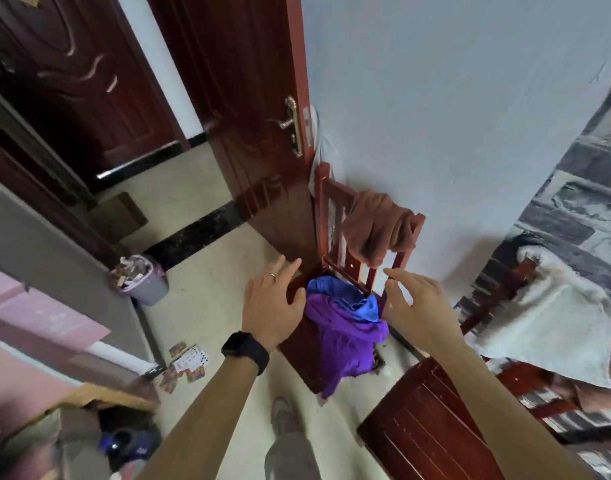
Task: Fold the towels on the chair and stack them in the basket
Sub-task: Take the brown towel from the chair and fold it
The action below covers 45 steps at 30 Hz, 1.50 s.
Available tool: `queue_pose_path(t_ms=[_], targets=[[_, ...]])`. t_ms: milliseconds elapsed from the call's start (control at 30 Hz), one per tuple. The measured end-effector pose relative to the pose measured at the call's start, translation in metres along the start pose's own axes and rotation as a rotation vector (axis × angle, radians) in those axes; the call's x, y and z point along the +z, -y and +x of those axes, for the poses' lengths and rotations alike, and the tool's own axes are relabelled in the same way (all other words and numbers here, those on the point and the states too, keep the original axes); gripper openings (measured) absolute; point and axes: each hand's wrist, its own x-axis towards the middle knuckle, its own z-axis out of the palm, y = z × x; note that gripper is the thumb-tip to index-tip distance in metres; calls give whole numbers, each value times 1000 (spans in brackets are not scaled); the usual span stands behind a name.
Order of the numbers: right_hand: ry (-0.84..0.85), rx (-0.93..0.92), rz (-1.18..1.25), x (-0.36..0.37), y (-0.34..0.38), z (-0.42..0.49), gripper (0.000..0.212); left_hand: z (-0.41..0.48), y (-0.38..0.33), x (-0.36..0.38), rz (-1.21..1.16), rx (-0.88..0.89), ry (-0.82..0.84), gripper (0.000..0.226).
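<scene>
Three soft towels wait on the slatted wooden chair (331,216): purple towel (345,341) and blue towel (345,299) crumpled between your spread, empty fingers, brown towel (376,230) draped beyond your fingertips. Your left hand (273,306) and right hand (418,303) grasp nothing.

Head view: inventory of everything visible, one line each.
chair: 1, dark red wood, against the wall beside the door
brown towel: 1, brown, draped over the chair back
blue towel: 1, blue, bunched on the seat
purple towel: 1, purple, on the seat, hanging off its front
door: 1, dark red, open, left of the chair
bin: 1, lilac, floor at left, full
playing cards: several, mixed, scattered on the floor
white cloth: 1, white, far right
watch: 1, black, left wrist
left hand: 1, fingers extended, left of the towels, empty
right hand: 1, fingers extended, right of the towels, empty
</scene>
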Motion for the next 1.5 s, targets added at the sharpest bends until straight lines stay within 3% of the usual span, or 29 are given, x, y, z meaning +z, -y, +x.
queue_pose_path(t_ms=[100, 233, 367, 600, 867, 1033, 1133, 1233, 1300, 1400, 1500], targets=[[-66, 25, -37, 13, -2, 54, 40, 83, 5, 14, -3, 109, 52, 57], [-158, 223, -14, 25, 6, 119, 38, 188, 8, 35, -37, 258, 171, 58], [-141, 421, -88, 34, 17, 181, 52, 278, 5, 57, -10, 439, 250, 59], [-118, 690, -215, 65, 24, 253, 58, 378, -5, 108, 200, 711, 348, 63], [-164, 764, -303, 83, 23, 270, 49, 378, 6, 129, 181, 727, 421, 65], [-289, 685, -68, 75, 17, 251, 35, 377, 0, 121, 182, 674, 491, 62], [-462, 663, 98, 64, 24, 215, 30, 364, -13, 104, -120, 507, 584, 52], [-582, 626, 200, 58, 37, 162, 25, 327, -31, 80, -588, 290, 891, 52], [-615, 616, 224, 61, 43, 125, 25, 297, -42, 73, -677, 284, 1004, 53], [-614, 660, 239, 72, 41, 74, 26, 253, -60, 65, -675, 338, 958, 43], [-626, 764, 283, 82, 36, 24, 25, 210, -74, 61, -682, 328, 996, 63]])
